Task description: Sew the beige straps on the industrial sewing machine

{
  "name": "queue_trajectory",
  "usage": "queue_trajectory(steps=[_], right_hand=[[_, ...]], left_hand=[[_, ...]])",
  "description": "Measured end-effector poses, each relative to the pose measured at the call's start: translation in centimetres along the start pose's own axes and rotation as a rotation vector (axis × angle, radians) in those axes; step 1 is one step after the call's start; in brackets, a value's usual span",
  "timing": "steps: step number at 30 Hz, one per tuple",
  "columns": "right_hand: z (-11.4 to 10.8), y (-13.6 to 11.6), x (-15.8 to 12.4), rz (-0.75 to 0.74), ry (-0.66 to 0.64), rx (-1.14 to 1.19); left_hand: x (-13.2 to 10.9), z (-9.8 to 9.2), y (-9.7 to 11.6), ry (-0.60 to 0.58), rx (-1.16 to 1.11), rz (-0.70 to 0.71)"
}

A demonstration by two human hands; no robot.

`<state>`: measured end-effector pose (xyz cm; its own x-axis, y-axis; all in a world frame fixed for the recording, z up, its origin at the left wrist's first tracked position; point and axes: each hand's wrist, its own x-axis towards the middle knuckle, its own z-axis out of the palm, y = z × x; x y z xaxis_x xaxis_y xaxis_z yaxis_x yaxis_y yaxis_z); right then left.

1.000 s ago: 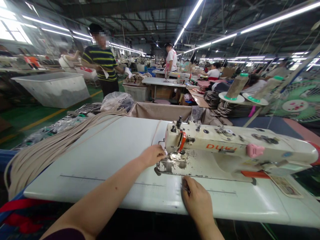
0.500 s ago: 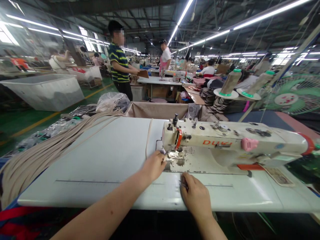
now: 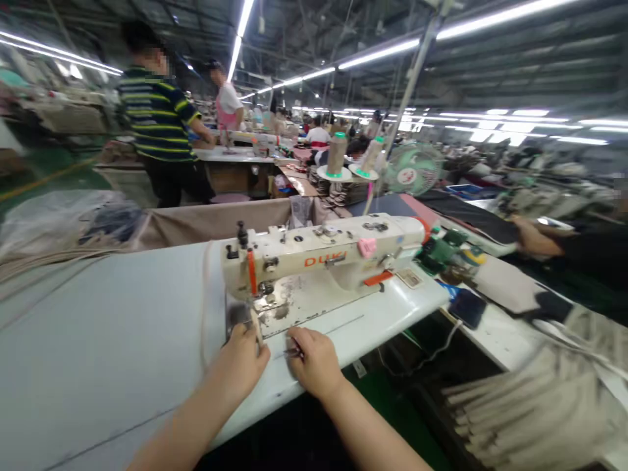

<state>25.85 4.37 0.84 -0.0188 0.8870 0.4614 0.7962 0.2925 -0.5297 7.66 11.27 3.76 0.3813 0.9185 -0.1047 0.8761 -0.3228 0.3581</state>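
My left hand [image 3: 243, 360] is closed in a pinch on the end of a narrow beige strip [image 3: 256, 326], just in front of the presser foot of the sewing machine [image 3: 314, 255]. My right hand [image 3: 314, 363] curls around a small dark metal tool with a pointed tip [image 3: 289, 353], which looks like thread snips; most of it is hidden in the palm. That hand rests near the table's front edge, to the right of the left one. Another length of beige strip [image 3: 207, 294] lies across the white table [image 3: 122, 340] left of the machine.
Thread cones [image 3: 336, 156] and a green fan [image 3: 412, 169] stand behind the machine. Beige strips [image 3: 534, 405] hang in a bundle at the right, near a dark phone-like object [image 3: 467, 307]. A co-worker's hand [image 3: 534, 237] is at the far right. A person in a striped shirt [image 3: 154, 118] stands behind.
My view has swung to the right, bringing the right-hand bench and hanging strips into sight. My left hand has drawn slightly back from the needle area, and the beige strip now shows in its fingers.
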Motion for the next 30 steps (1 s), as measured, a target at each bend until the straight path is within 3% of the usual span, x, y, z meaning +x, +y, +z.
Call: queue_trajectory(steps=[3, 6, 10, 15, 19, 24, 28, 30], right_hand=[[-1.2, 0.6, -0.5, 0.068, 0.059, 0.223], [-3.2, 2.0, -2.2, 0.194, 0.201, 0.292], [-6.5, 5.9, -5.5, 0.438, 0.41, 0.103], [-12.2, 12.3, -9.8, 0.696, 0.57, -0.123], [-17.9, 15.2, -13.4, 0.944, 0.577, -0.345], [-24.6, 16.4, -16.8, 1.273, 0.592, -0.621], [-28.7, 17.5, -18.2, 1.46, 0.6, -0.756], [-30.2, 18.3, -18.6, 1.485, 0.56, -0.794]], left_hand=[[-0.2, 1.6, -1.2, 0.013, 0.038, 0.061], [0.0, 2.9, -3.0, 0.037, 0.024, 0.167], [0.7, 3.2, -5.0, 0.086, 0.046, 0.224], [1.4, 2.8, -5.4, 0.169, 0.024, 0.309], [1.2, 3.9, -5.7, 0.186, -0.065, 0.365], [1.6, 5.7, -7.3, 0.165, -0.042, 0.369], [2.0, 6.4, -8.0, 0.167, -0.051, 0.405], [2.0, 6.5, -8.0, 0.187, -0.05, 0.417]])
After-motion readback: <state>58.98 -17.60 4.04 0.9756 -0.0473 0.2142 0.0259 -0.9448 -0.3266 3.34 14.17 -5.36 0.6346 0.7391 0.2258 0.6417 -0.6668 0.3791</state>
